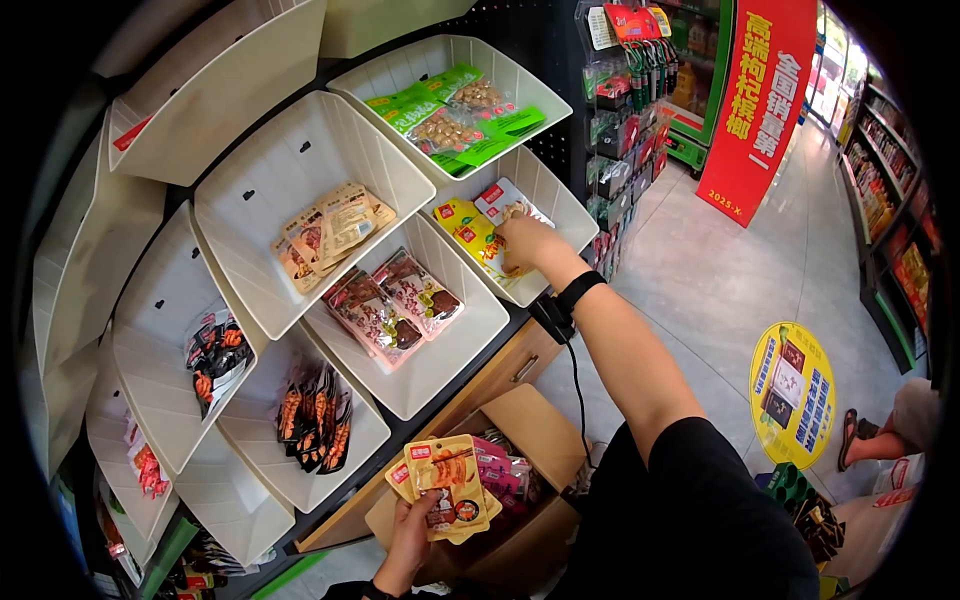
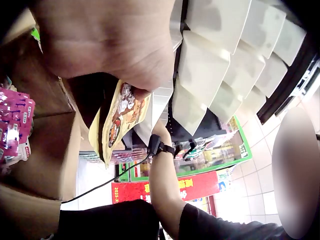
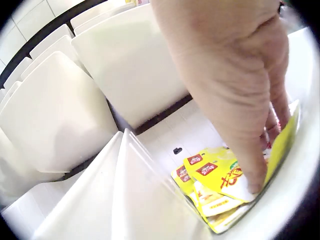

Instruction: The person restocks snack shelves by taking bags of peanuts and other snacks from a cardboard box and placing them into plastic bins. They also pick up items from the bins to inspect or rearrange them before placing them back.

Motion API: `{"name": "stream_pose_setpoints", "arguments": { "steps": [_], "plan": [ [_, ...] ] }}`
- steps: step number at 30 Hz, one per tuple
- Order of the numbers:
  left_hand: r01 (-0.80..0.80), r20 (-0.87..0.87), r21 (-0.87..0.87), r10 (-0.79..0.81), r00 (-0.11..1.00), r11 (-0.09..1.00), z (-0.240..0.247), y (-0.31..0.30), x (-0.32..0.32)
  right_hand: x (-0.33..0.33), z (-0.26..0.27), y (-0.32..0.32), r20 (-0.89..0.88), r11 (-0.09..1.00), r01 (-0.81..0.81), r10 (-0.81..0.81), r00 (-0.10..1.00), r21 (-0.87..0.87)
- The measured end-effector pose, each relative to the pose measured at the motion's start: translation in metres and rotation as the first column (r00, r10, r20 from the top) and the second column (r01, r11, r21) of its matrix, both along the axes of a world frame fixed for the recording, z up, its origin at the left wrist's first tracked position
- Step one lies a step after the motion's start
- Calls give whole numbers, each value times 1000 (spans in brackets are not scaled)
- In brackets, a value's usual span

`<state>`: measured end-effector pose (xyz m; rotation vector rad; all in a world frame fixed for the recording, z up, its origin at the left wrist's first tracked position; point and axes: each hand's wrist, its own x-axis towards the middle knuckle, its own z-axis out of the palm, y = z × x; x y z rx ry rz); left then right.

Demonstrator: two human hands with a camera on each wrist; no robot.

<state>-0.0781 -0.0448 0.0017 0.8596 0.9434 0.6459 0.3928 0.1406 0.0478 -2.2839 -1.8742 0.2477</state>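
Note:
My left hand [image 1: 408, 535] grips a small fan of gold snack packets [image 1: 447, 485] above an open cardboard box. Up close in the left wrist view, the thumb lies across the printed face of the gold packets [image 2: 122, 117]. My right hand [image 1: 530, 243] reaches into a white bin [image 1: 575, 222] at the right end of the lower row. There its thumb and fingers grip yellow snack packets [image 3: 220, 172], the thumb pressed on the front one and the fingertips partly hidden behind. A white-and-red packet [image 1: 515, 198] lies by the fingers.
Neighbouring bins hold green nut bags [image 1: 460, 110], tan packets [image 1: 335, 230], pink-and-brown packets [image 1: 395, 305] and black packets [image 1: 315, 415]. The cardboard box [image 1: 535, 430] contains magenta packets [image 1: 500, 470]. A black cable [image 1: 580, 390] hangs beside my right arm. A red banner [image 1: 750, 110] stands behind.

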Motion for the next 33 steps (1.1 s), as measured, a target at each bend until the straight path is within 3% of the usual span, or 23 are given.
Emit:
{"name": "stream_pose_setpoints", "arguments": {
  "steps": [6,9,12,15,18,21,24,33],
  "plan": [
    [-5,-37,-1,5,999,1000,1,-4,-3,-12,0,-4,-6,996,89,-89,996,25],
    [-2,-39,3,2,999,1000,3,-5,-3,-6,-9,-2,-34,988,37,-32,999,147],
    [-14,-31,6,14,999,1000,4,-7,3,-5,-14,3,49,993,56,-61,997,103],
    [8,-39,5,-8,999,1000,2,-6,2,-13,-21,4,78,977,164,-175,981,134],
    [28,-50,9,-27,998,1000,1,-5,2,0,-15,14,-144,989,148,-147,979,1],
    [22,-61,11,-21,998,1000,1,-4,3,27,-10,14,-559,987,143,-80,825,69],
    [19,-68,-4,-19,997,1000,-2,-4,2,35,-15,15,-659,923,347,-159,735,164],
    [42,-70,-21,-43,997,999,-5,-3,2,24,-21,28,-661,961,254,-122,740,107]
  ]
}}
